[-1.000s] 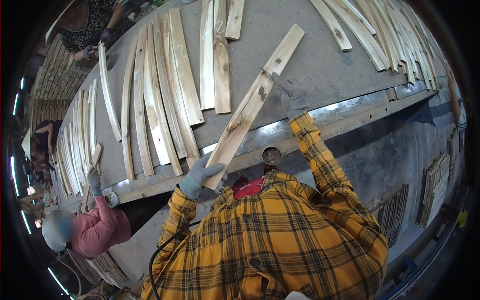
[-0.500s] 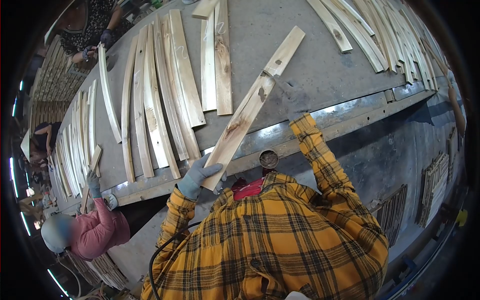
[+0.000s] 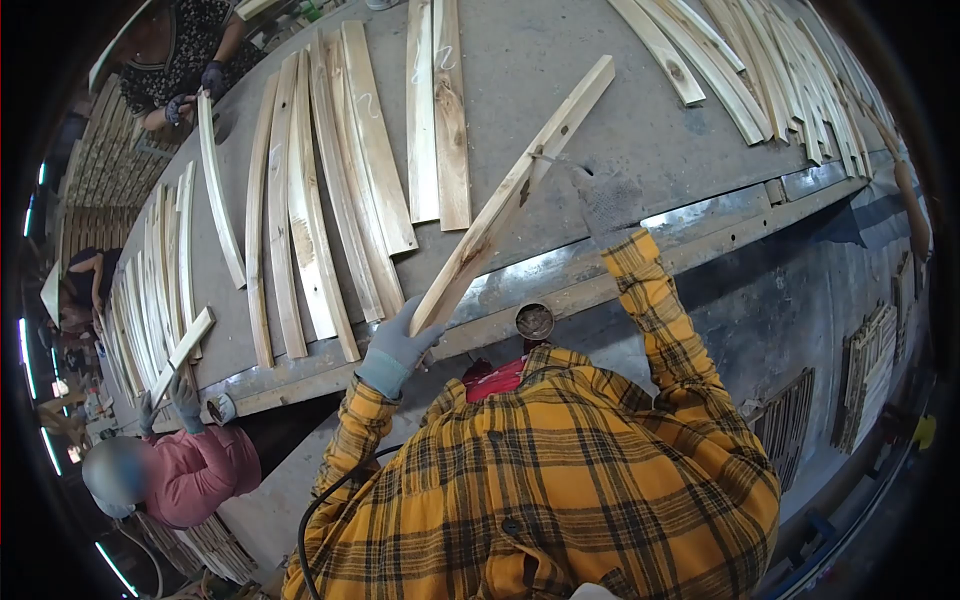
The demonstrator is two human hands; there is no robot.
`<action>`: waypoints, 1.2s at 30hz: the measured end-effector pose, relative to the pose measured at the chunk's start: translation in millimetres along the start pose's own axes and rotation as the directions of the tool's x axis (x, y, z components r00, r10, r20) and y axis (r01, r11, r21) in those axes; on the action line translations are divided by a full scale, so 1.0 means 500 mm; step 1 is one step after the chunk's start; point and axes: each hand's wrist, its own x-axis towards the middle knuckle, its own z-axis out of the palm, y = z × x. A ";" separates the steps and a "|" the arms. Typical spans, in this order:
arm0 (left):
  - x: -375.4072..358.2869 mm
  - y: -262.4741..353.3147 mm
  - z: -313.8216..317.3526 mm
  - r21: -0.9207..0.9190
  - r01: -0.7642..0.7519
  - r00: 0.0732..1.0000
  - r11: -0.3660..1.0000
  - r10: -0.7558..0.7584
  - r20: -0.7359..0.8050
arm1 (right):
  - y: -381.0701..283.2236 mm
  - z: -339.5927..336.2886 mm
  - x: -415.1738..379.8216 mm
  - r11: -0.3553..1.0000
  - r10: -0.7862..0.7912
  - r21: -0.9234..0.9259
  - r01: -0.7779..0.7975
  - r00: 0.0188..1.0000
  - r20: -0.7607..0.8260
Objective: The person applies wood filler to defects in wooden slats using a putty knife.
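My left hand (image 3: 396,345), in a grey glove, is closed around the near end of a long wooden board (image 3: 482,245). The board slants up and away over the table, turned partly onto its edge, with dark knots and a crack along its face. My right hand (image 3: 607,203), in a grey glove that blends with the tabletop, is closed beside the board's far half. From it a thin-bladed tool (image 3: 562,161), like a putty knife, reaches to the board near a dark spot. A round tin (image 3: 535,320) of brownish-grey paste sits at the table edge below the board.
Several wooden strips (image 3: 300,200) lie left of my board, with two more (image 3: 437,120) beyond it. More strips (image 3: 760,70) lie at the far right. A co-worker in pink (image 3: 205,470) holds a strip at left; another person (image 3: 185,60) stands across the table (image 3: 520,80).
My left hand has rolled the board from its broad face toward its edge. My right hand has shifted slightly right. The co-worker in pink now has both hands at a strip.
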 end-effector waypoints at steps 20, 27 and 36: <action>0.012 -0.007 -0.010 0.348 0.018 0.993 0.937 0.024 -0.118 | 0.026 -0.016 0.026 0.999 -0.025 -0.022 0.028 0.992 0.127; 0.006 0.003 -0.022 -0.209 0.087 0.988 0.974 -0.058 0.143 | 0.032 0.031 0.012 0.916 0.128 0.349 -0.198 0.968 0.214; 0.007 0.012 -0.027 -0.429 0.171 0.946 0.887 -0.026 0.323 | 0.016 0.042 0.006 0.813 0.248 0.451 -0.369 0.920 0.304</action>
